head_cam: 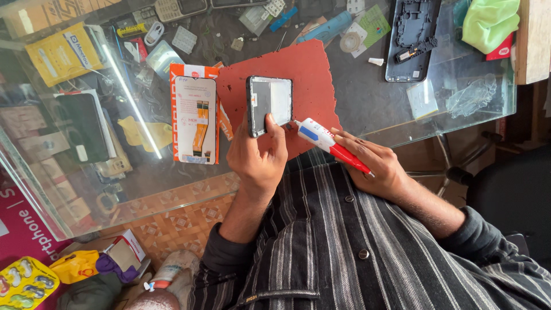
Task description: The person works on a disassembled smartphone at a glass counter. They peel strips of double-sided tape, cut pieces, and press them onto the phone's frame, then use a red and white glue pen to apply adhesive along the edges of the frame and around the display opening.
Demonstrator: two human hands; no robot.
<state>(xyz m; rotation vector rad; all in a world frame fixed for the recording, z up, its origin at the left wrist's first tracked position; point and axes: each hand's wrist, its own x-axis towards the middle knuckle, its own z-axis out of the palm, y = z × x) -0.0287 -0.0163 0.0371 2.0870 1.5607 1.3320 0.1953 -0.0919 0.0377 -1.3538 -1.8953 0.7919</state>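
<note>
Head view, your left hand gripping the phone frame by its lower edge over the red mat on the glass counter, your right hand closed around a white-and-red glue tube, nozzle just beside the frame's corner

Glass-topped counter, patterned tile floor, daylight.

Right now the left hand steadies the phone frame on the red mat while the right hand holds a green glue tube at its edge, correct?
Not quite: the head view shows the glue tube is white, blue and red, not green. The left hand does steady the phone frame on the red mat, and the right hand holds the tube.
</note>
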